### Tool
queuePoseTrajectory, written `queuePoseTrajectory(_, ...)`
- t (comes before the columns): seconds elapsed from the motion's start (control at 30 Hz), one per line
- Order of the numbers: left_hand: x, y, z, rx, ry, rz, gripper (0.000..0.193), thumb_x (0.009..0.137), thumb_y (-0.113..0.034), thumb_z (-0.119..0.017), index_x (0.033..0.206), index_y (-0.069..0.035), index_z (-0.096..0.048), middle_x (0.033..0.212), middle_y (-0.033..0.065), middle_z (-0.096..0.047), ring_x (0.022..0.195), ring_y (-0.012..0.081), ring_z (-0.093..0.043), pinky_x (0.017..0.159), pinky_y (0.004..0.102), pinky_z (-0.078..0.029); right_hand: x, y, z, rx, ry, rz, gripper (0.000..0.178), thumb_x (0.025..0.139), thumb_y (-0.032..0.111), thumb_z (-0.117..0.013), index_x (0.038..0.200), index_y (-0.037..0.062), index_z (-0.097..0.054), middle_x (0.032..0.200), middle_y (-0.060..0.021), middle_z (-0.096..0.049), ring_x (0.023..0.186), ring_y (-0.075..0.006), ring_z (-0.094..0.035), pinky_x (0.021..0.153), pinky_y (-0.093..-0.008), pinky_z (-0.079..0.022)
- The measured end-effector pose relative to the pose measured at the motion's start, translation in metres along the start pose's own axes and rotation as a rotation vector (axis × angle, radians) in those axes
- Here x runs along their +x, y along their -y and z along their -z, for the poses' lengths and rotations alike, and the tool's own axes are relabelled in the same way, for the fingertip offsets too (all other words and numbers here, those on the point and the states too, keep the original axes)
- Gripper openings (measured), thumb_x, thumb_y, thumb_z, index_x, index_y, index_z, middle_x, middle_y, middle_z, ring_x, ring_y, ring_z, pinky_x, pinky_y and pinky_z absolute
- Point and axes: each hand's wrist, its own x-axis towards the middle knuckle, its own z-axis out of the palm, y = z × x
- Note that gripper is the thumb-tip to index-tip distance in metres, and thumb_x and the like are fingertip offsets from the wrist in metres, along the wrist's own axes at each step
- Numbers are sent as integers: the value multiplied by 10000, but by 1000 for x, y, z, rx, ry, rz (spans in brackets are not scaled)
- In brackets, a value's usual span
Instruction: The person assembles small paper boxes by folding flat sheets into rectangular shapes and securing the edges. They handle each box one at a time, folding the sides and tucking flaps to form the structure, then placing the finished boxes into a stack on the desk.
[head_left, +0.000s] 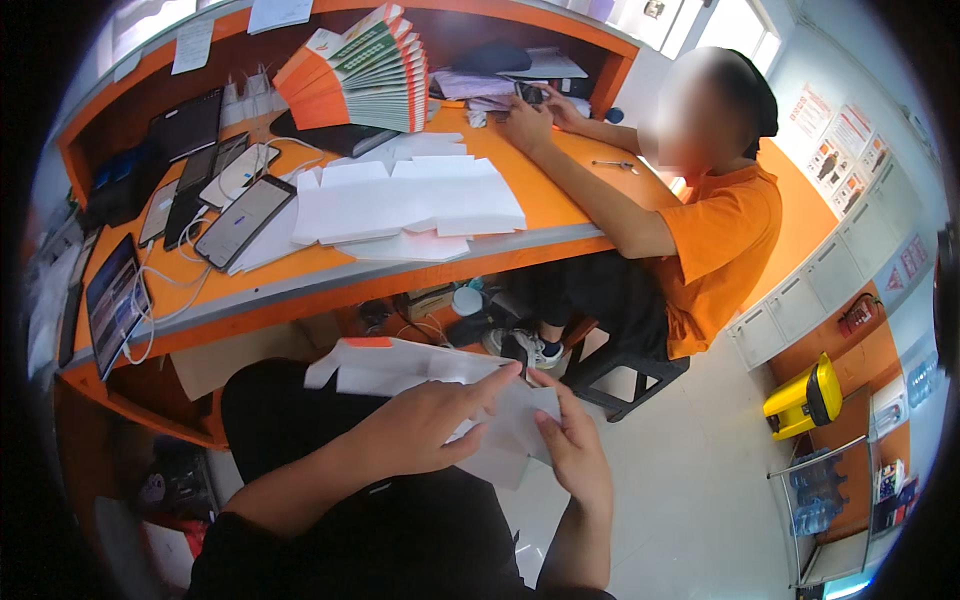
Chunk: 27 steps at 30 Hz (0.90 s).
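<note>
A white die-cut card sheet (400,370), like an unfolded box with an orange patch at its far edge, lies across my lap. My right hand (578,445) pinches its right end between thumb and fingers. Over the middle of the sheet is my left hand (425,425), its index finger stretched toward the right hand and its thumb apart. A folded-up flap (530,420) stands between the two hands. More flat white card sheets (400,195) are stacked on the orange desk ahead.
Phones (245,222) with white cables and a propped tablet (118,305) occupy the left of the orange desk (560,205). Fanned orange-and-green folded cards (370,85) stand behind the sheets. A person in an orange shirt (725,245) sits on a black stool (640,375), holding a phone.
</note>
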Motion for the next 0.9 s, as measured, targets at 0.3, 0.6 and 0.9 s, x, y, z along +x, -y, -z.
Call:
queuePoseTrajectory(0.3,-9,37,-44,165,-543,-252,304,915,-173,-598,1192,-56,-550,1049,121,-603,1047,238,-580,911,380,-447,17,-13,-49,195,-345,247,364,969,135,-477,1293,18,-359,1283,-222,-536,1190,-237,-502,1025,-339,-353)
queuePoseTrajectory(0.6,-7,41,-74,-737,-995,-146,189,911,-10,-576,1092,1,-524,993,62,-592,913,112,-581,798,254,-470,25,-20,-87,19,-345,613,172,920,-62,-419,1059,27,-370,1306,-307,-470,1282,-343,-442,1069,-421,-340)
queuePoseTrajectory(0.9,-12,49,-58,-740,-695,219,456,880,-193,-668,1248,-4,-477,1176,108,-551,1105,175,-539,902,307,-452,30,-27,-87,-5,-400,594,162,925,22,-479,1047,14,-373,1305,-345,-452,1242,-340,-480,1043,-403,-349)
